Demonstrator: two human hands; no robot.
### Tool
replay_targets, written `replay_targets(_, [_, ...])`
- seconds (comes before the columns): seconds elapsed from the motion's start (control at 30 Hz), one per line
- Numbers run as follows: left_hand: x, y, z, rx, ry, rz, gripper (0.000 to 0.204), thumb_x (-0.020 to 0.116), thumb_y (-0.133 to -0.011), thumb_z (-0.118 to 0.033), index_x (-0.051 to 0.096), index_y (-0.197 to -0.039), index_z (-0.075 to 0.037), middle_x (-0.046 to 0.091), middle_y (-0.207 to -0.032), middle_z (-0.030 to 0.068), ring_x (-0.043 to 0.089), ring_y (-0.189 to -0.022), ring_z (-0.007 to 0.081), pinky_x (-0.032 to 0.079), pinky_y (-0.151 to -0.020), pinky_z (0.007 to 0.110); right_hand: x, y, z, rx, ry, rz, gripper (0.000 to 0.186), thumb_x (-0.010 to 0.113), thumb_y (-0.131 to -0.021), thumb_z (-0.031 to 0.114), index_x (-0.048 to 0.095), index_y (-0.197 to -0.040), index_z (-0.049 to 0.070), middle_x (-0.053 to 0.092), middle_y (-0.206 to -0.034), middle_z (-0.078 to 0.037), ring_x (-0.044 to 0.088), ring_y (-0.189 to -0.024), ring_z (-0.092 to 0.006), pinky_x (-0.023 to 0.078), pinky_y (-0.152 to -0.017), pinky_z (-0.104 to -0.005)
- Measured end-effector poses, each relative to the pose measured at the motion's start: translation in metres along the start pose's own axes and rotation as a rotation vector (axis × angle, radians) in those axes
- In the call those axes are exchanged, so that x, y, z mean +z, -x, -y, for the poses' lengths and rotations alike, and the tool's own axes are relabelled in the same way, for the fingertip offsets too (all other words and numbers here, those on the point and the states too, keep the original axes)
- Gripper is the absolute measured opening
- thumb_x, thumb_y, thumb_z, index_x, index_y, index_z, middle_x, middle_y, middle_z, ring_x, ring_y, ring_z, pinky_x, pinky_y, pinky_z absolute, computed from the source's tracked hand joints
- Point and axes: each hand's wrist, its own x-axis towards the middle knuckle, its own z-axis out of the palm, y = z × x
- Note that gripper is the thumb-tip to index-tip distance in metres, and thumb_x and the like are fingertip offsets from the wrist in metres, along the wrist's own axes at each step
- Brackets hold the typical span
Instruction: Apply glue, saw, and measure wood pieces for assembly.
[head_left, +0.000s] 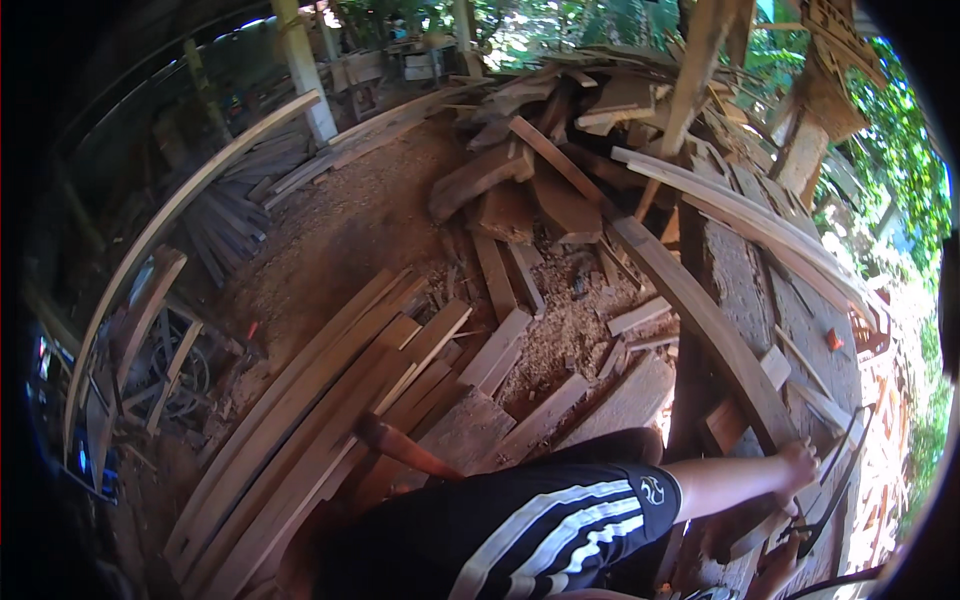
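My left arm, in a black sleeve with white stripes, reaches to the right. At its end my left hand looks closed over the near end of a long curved-looking wooden beam. Low at the right edge, my right hand is partly cut off and dim; it appears closed at the lower end of a dark, thin tool with long narrow arms, like a saw. The tool lies over the workbench beside my left hand. Its exact kind is hard to make out.
Long planks lie stacked at the lower left, near a brown wooden handle. Rough timber is piled ahead, among wood chips. Pale boards rest along the bench at right. A post stands at the back.
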Motion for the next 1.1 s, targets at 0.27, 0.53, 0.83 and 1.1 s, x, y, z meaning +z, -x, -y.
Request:
replay_targets(0.27, [0.005, 0.001, 0.012, 0.069, 0.022, 0.168, 0.111, 0.064, -0.071, -0.079, 0.039, -0.153, -0.009, 0.040, -0.154, 0.0193, 0.033, -0.145, 0.0363, 0.018, -0.122, 0.054, 0.018, 0.057, 0.056, -0.032, 0.018, 0.137, 0.015, 0.053, -0.093, 0.008, 0.062, -0.082, 0.004, 0.047, -0.048, -0.002, 0.036, -0.038, -0.0101, 0.033, -0.036, -0.0283])
replay_targets(0.53, [-0.009, 0.007, 0.012, 0.051, 0.005, 0.166, 0.107, 0.059, -0.077, -0.079, 0.037, -0.154, -0.008, 0.039, -0.156, 0.0187, 0.033, -0.146, 0.0352, 0.018, -0.122, 0.053, 0.025, 0.057, 0.056, -0.053, 0.036, 0.062, 0.017, 0.052, -0.093, 0.007, 0.058, -0.077, 0.006, 0.044, -0.048, -0.001, 0.036, -0.038, -0.0100, 0.030, -0.037, -0.0289])
replay_targets(0.83, [-0.010, 0.013, 0.011, 0.033, -0.010, 0.145, 0.105, 0.060, -0.076, -0.078, 0.040, -0.152, -0.009, 0.043, -0.153, 0.0178, 0.036, -0.144, 0.0348, 0.019, -0.121, 0.054, 0.036, 0.066, 0.066, -0.118, 0.090, 0.113, 0.017, 0.053, -0.095, 0.008, 0.058, -0.079, 0.008, 0.042, -0.048, 0.001, 0.034, -0.038, -0.0084, 0.026, -0.036, -0.0276])
replay_targets(1.1, [0.001, -0.006, 0.007, 0.022, -0.015, 0.183, 0.107, 0.070, -0.068, -0.078, 0.048, -0.146, -0.009, 0.050, -0.147, 0.0181, 0.042, -0.139, 0.0356, 0.025, -0.119, 0.053, 0.014, 0.021, 0.012, 0.007, -0.025, 0.041, 0.013, 0.061, -0.096, 0.022, 0.059, -0.089, 0.012, 0.039, -0.053, 0.005, 0.034, -0.039, -0.0052, 0.024, -0.036, -0.0241])
